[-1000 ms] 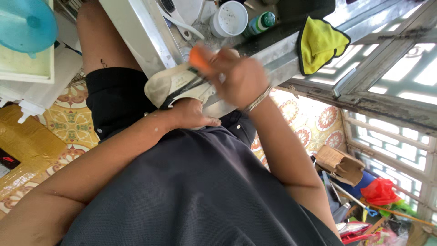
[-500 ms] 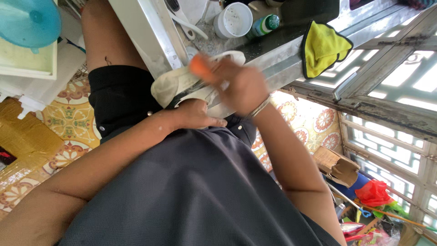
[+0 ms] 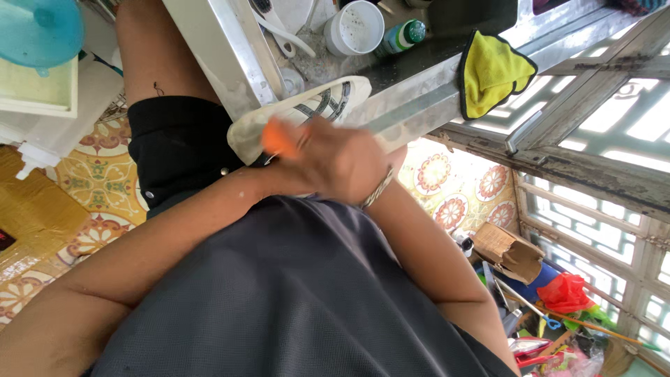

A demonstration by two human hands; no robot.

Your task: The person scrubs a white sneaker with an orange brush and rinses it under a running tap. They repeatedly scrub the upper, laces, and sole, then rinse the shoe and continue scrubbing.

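A white shoe (image 3: 317,105) with dark stripes rests against the edge of the steel counter (image 3: 412,94), in front of my waist. My right hand (image 3: 342,160), with a metal bracelet at the wrist, is closed around an orange-handled brush (image 3: 279,137) and presses it on the shoe's near side. My left hand (image 3: 273,176) reaches in from the lower left and holds the shoe from below. The right hand covers most of it, so its fingers are hidden.
On the counter stand a white cup (image 3: 356,28), a green-capped bottle (image 3: 401,36) and a yellow cloth (image 3: 492,70) hanging over the edge. A teal basin (image 3: 35,31) is at top left. A cardboard box (image 3: 509,251) and clutter sit on the patterned tile floor at right.
My right hand has moved the orange brush down and to the left along the shoe, and it now covers my left hand. The shoe has stayed against the counter edge.
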